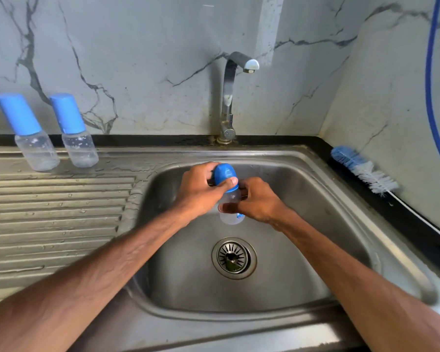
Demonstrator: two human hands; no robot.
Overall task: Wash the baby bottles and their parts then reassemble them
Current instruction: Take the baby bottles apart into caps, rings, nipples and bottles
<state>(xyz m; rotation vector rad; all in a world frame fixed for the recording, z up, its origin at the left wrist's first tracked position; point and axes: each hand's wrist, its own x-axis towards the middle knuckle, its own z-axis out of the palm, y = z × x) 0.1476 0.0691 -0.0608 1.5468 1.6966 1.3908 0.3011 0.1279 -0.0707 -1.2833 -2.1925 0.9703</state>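
Observation:
Over the sink basin I hold a clear baby bottle point(231, 216) with a blue cap point(226, 174) on its top. My left hand point(201, 190) grips the blue cap, thumb across its front. My right hand point(255, 199) wraps the clear bottle body just below the cap. Two more clear bottles, one point(27, 133) further left and one point(74, 130) beside it, stand upright with blue caps on the wet drainboard at the back left.
The steel sink point(302, 199) has a drain strainer point(233, 257) below my hands. The tap point(230, 97) stands at the back, no water running. A blue-and-white bottle brush point(363, 170) lies on the black counter edge at right. A blue hose point(429, 72) hangs by the wall.

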